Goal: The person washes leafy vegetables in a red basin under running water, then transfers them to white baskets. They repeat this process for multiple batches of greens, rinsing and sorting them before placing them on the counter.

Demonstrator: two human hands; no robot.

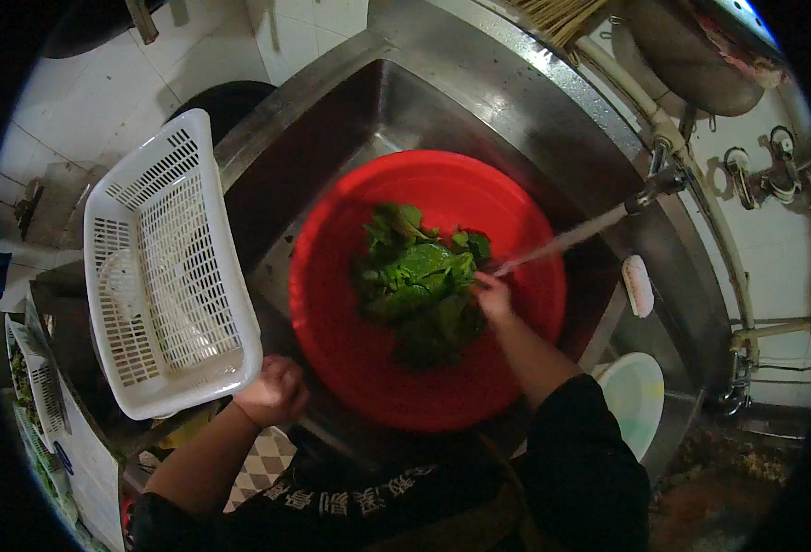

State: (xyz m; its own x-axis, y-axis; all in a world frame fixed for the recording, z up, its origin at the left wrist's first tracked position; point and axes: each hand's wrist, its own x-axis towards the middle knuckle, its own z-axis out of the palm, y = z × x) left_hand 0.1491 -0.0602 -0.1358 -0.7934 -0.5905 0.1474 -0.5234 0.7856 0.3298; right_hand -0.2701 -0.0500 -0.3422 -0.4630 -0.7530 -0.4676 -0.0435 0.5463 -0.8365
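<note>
My left hand (278,393) grips the near corner of a white slotted plastic basket (183,259), tilted at the left side of the sink. Nothing but some wet sheen shows on the basket's floor. In the stainless steel sink (440,93) sits a large red plastic basin (405,407). A heap of dark green leafy vegetables (423,269) lies in the basin. My right hand (495,300) reaches over the basin's right side, its fingertips at the edge of the leaves; how firmly they hold any is hidden. Water (564,241) streams from a faucet (657,185) beside that hand.
A white brush or sponge (638,286) lies on the sink divider to the right. Below it stands a pale bowl (633,397). Pipes (719,228) and a wall tap (740,386) run along the right. At left, a shelf holds baskets (47,400) with greens.
</note>
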